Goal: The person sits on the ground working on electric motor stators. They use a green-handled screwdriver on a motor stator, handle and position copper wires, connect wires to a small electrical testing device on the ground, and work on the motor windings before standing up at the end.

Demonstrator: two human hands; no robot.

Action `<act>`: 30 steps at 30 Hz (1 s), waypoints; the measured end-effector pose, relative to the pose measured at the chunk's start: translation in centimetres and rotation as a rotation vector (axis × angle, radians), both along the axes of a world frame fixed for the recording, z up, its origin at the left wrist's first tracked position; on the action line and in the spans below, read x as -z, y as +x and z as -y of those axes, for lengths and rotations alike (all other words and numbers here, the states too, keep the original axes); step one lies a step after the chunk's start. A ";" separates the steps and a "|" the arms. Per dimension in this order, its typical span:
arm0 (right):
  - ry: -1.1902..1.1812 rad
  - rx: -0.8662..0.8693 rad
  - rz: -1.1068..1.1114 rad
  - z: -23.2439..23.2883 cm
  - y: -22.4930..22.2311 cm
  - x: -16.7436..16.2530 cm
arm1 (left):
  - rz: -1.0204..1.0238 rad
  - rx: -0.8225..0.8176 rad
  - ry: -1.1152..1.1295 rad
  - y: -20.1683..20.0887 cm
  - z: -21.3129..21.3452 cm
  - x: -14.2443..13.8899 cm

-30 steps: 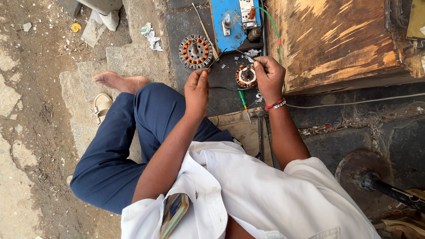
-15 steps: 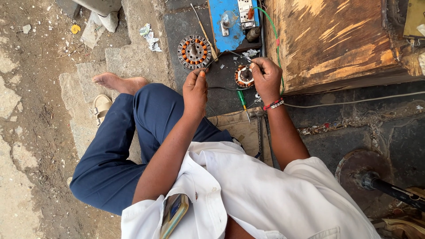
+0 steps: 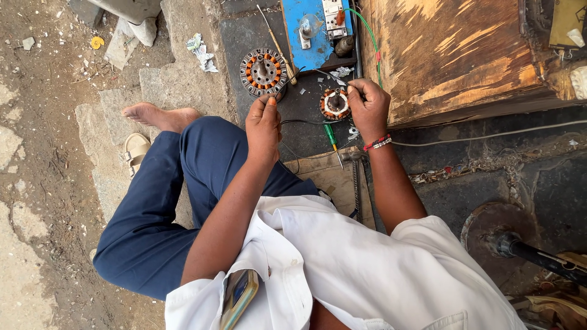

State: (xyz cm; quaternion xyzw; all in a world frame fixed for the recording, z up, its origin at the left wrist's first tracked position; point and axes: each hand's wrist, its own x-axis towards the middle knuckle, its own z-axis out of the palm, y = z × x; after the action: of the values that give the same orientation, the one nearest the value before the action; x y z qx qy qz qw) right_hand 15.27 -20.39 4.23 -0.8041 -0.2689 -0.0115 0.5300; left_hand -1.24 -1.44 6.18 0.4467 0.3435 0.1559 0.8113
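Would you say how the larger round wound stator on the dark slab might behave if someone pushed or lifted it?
The larger stator looks like metal with copper windings, so probably heavy for its size. Lying flat, it would likely slide rather than roll. Its thin winding wires may snag or bend.

The small round motor stator shows orange-copper windings ringed by grey metal, and the larger round stator repeats that orange-and-grey spoke pattern around a dark hub. The flat metal panel is bright blue with a white switch block, a green-handled screwdriver lies on the dark floor, and the wooden box is streaked brown and yellow. A red-and-white beaded band circles the right hand's wrist, above navy trousers and a white shirt.
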 end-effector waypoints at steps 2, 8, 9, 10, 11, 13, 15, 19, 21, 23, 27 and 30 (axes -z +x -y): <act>0.029 0.008 -0.003 0.2 -0.1 0.1 | -0.007 0.004 0.016 0.0 -0.1 0.0; 0.083 -0.042 0.097 -0.1 -0.6 0.3 | -0.008 0.020 0.013 0.3 0.6 0.0; 0.057 -0.049 0.119 -0.3 -0.6 0.3 | 0.007 0.021 0.021 0.4 0.6 0.0; 0.031 -0.056 0.142 -0.5 -0.6 0.3 | 0.001 0.021 0.018 0.5 0.6 0.0; 0.026 -0.045 0.134 -0.5 -0.6 0.2 | -0.008 0.019 0.014 0.4 0.6 0.1; 0.018 -0.030 0.119 -0.5 -0.5 0.1 | -0.015 0.010 0.009 0.4 0.4 0.1; 0.054 -0.007 0.057 -0.4 -0.6 -0.1 | -0.018 0.010 0.002 0.2 0.2 0.2; 0.076 -0.032 0.159 -0.1 -0.7 -0.5 | 0.000 0.004 -0.003 0.3 0.3 0.3; 0.027 -0.049 0.210 -0.5 -0.8 -0.5 | 0.002 0.011 0.003 0.4 0.4 0.3; -0.002 -0.035 0.217 -0.7 -0.8 -0.6 | -0.007 0.009 0.016 0.3 0.3 0.2; 0.050 0.003 0.131 -0.7 -0.9 -0.6 | -0.029 0.009 -0.007 0.0 0.1 0.3; 0.045 -0.029 0.159 -0.6 -1.0 -0.6 | 0.001 0.008 -0.011 0.0 0.2 0.3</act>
State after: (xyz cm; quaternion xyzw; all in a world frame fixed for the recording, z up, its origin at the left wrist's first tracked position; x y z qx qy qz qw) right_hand 14.26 -19.79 4.83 -0.7845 -0.3215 -0.0736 0.5251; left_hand -1.22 -1.64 5.85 0.4434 0.3424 0.1511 0.8144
